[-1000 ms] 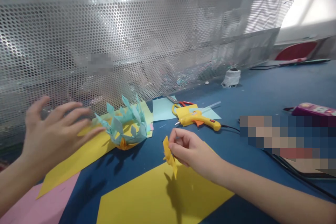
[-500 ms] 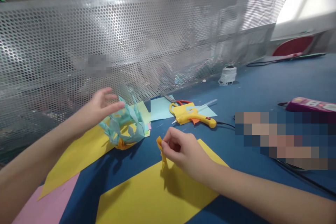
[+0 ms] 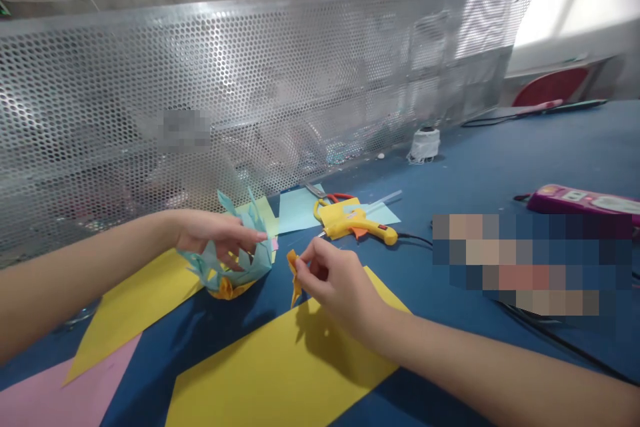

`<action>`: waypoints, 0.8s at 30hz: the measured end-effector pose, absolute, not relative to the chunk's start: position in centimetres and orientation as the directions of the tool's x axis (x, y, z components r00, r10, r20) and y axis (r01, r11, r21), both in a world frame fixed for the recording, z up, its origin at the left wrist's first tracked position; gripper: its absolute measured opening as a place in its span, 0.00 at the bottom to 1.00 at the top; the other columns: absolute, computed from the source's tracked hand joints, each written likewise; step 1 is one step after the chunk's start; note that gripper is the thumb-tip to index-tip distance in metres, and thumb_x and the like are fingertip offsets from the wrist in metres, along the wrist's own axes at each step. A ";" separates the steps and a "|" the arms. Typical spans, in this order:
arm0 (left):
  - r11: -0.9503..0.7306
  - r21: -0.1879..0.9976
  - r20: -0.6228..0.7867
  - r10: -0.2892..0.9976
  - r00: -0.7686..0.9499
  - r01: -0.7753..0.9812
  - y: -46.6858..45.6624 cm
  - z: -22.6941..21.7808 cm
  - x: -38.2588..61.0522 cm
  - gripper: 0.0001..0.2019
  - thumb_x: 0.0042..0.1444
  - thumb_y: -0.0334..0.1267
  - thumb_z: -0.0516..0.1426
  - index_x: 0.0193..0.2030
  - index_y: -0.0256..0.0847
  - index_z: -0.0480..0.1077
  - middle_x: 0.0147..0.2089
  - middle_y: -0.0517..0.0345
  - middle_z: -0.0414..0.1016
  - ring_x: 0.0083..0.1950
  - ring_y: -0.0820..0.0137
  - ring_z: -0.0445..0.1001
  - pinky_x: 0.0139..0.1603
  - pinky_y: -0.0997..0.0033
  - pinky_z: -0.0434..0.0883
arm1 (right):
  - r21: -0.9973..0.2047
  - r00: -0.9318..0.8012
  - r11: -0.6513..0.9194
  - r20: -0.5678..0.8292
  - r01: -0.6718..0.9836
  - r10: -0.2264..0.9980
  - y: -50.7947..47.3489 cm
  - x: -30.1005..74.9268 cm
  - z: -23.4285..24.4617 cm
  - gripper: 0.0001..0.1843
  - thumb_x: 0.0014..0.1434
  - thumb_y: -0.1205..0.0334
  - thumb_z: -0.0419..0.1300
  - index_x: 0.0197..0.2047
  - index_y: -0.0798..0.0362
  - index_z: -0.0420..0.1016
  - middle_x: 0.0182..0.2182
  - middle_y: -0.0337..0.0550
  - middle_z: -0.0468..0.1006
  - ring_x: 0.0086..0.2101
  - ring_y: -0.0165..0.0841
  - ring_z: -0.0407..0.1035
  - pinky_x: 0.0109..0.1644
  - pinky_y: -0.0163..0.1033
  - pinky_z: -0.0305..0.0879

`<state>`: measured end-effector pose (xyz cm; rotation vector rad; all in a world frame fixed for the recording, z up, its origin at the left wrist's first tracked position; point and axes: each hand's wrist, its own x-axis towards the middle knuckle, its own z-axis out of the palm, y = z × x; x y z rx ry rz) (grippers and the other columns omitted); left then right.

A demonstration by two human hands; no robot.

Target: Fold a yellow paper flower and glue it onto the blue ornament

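Our right hand has thumb & index pinched on an orange folded pc, held up just above the far left edge of the near yel. sheet; its other fingers are curled in. Our left hand reaches in from the left, over the lt-blue paper crown, w/ fingers bent down into the ring & one tip at the right wall. Fingers partly hidden there, so we can't tell if they're closed on the wall or just beside it.

Crown stands on the blue table, left of the orange pc & apart from it, w/ an orange fold at its near base. Left of & partly under the crown: left yel. sheet, then a pink sheet at near left.

Far side of our right hand we have a yel. glue gun, nozzle pointing left, by a sm. yel. paper, & scissors w/ red & yel. handles, nr a pale blue sheet. Farther right: white thread spool; far right, purple power strip. Perforated metal panel runs along the far edge.
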<state>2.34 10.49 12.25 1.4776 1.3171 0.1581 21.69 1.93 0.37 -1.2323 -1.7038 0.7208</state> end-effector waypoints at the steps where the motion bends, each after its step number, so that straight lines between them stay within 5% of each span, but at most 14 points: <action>1: 0.255 0.722 -0.574 0.739 0.352 0.643 10.6 11.9 2.7 0.09 0.59 0.40 0.61 0.40 0.35 0.73 0.37 0.54 0.78 0.33 0.68 0.77 0.33 0.67 0.75 | -0.834 -0.119 0.336 0.317 0.437 0.941 2.0 21.7 0.3 0.11 0.66 0.57 0.57 0.43 0.56 0.72 0.35 0.39 0.76 0.29 0.28 0.71 0.33 0.38 0.71; 6: 0.401 0.666 -0.665 0.700 0.259 0.629 10.3 11.1 3.9 0.10 0.64 0.41 0.56 0.45 0.37 0.71 0.40 0.56 0.75 0.34 0.70 0.75 0.33 0.68 0.75 | -0.763 -0.139 0.384 0.368 0.520 0.919 2.0 21.8 0.7 0.11 0.66 0.57 0.57 0.46 0.56 0.72 0.38 0.41 0.76 0.31 0.29 0.72 0.34 0.38 0.72; 11: 0.401 0.813 -0.540 0.790 0.289 0.423 8.0 12.7 4.3 0.09 0.63 0.40 0.55 0.42 0.36 0.72 0.34 0.58 0.77 0.32 0.70 0.77 0.36 0.68 0.75 | -0.532 -0.165 0.514 0.569 0.673 0.805 2.0 23.4 3.3 0.10 0.64 0.58 0.57 0.35 0.55 0.72 0.25 0.35 0.72 0.24 0.27 0.66 0.29 0.35 0.66; 16: 0.369 0.910 -0.412 0.852 0.323 0.188 5.1 12.0 4.0 0.11 0.60 0.42 0.57 0.43 0.39 0.74 0.36 0.57 0.81 0.34 0.67 0.79 0.37 0.70 0.76 | -0.259 -0.195 0.582 0.774 0.770 0.603 0.3 24.5 6.4 0.16 0.64 0.63 0.48 0.26 0.50 0.69 0.19 0.39 0.72 0.22 0.30 0.63 0.28 0.37 0.55; 24: 0.367 0.929 -0.305 0.842 0.445 -0.056 1.4 8.4 4.0 0.12 0.52 0.38 0.63 0.45 0.45 0.74 0.41 0.61 0.81 0.47 0.65 0.78 0.48 0.70 0.74 | 0.027 -0.365 0.628 0.833 0.778 0.416 -1.5 23.6 6.1 0.16 0.62 0.72 0.52 0.24 0.52 0.71 0.19 0.40 0.76 0.19 0.30 0.65 0.22 0.38 0.52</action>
